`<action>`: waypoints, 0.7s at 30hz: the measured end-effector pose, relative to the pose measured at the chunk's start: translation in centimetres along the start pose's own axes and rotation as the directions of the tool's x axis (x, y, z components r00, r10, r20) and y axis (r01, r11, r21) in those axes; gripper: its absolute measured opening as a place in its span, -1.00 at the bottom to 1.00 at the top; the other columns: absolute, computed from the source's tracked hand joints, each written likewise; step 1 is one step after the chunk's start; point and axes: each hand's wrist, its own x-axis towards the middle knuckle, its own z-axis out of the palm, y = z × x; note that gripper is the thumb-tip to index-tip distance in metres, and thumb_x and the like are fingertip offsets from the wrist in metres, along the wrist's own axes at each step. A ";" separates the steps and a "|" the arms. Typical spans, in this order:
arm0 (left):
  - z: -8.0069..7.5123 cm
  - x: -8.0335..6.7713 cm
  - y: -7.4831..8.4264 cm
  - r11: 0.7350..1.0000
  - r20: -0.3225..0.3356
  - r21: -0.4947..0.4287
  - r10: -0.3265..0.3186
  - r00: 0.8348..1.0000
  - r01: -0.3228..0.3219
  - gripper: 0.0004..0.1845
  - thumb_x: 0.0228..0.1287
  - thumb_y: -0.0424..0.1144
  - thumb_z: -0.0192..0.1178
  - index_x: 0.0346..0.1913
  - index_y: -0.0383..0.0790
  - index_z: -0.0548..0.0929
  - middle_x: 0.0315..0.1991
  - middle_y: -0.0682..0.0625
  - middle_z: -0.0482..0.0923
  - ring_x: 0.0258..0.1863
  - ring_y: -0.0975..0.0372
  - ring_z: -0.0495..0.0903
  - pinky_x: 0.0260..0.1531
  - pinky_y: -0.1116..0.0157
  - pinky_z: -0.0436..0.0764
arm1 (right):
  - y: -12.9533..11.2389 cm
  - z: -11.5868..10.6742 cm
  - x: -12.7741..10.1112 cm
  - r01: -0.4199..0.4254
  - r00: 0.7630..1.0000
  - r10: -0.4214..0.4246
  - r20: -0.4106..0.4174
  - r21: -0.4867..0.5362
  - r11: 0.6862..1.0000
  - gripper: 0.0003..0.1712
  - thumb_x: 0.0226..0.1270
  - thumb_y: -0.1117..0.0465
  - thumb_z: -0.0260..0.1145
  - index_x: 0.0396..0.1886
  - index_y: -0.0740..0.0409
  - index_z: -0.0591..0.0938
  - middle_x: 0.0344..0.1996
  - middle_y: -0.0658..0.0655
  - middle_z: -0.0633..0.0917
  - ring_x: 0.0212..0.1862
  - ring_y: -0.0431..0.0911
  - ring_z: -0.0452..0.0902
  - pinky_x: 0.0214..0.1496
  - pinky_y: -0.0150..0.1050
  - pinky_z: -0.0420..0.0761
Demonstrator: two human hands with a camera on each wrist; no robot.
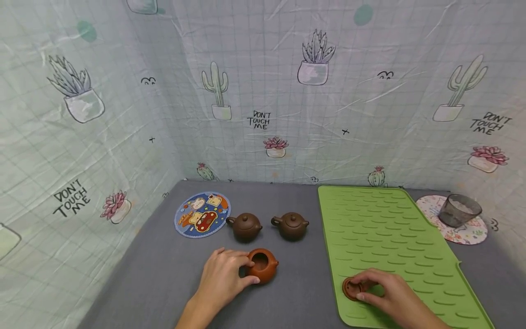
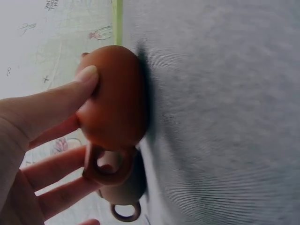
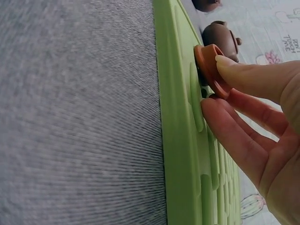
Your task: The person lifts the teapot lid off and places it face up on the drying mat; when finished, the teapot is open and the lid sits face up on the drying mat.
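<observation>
While the backdrop cloth reads "DON'T TOUCH ME" in 3 spots, left hand has its grip on the orange teapot, upright on the grey desk; spout rightward, long axis roughly crosswise, handle hidden from head view. Right hand pinches a lid, hollow side up, over green mat; fingertips cover part.
</observation>
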 end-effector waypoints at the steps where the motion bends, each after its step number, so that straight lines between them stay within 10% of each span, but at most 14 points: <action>1: 0.0 0.1 0.0 1.000 0.011 -0.001 -0.002 1.000 0.002 -0.62 -0.30 0.14 0.66 -0.36 0.08 0.85 -0.19 0.15 0.84 -0.15 0.30 0.77 0.11 -0.08 0.65 | 0.0 0.0 0.0 0.000 1.000 0.000 -0.001 0.001 1.000 -0.73 0.29 0.10 0.47 -0.03 -0.03 0.74 -0.15 -0.02 0.81 -0.21 -0.45 0.62 -0.28 -0.37 0.64; 8: -0.2 0.8 0.0 1.000 -0.019 0.000 0.015 1.000 -0.015 -0.61 -0.19 0.29 0.57 -0.40 0.12 0.83 -0.35 0.27 0.80 -0.27 0.38 0.75 0.01 0.05 0.68 | -0.1 -0.2 0.1 -0.014 1.000 0.014 0.019 0.011 1.000 -0.74 0.30 0.07 0.46 -0.04 -0.06 0.73 -0.16 -0.03 0.80 -0.22 -0.46 0.62 -0.29 -0.37 0.64; 21: -0.4 4.2 1.6 0.996 -0.067 -0.090 0.015 0.998 -0.021 -0.63 -0.06 0.25 0.55 -0.27 0.12 0.83 -0.04 0.20 0.78 -0.10 0.26 0.73 -0.13 0.21 0.68 | -0.2 -0.3 0.4 0.062 0.998 -0.063 -0.010 -0.037 0.997 -0.76 0.29 0.10 0.48 -0.07 -0.11 0.71 -0.15 -0.04 0.78 -0.20 -0.43 0.65 -0.27 -0.34 0.67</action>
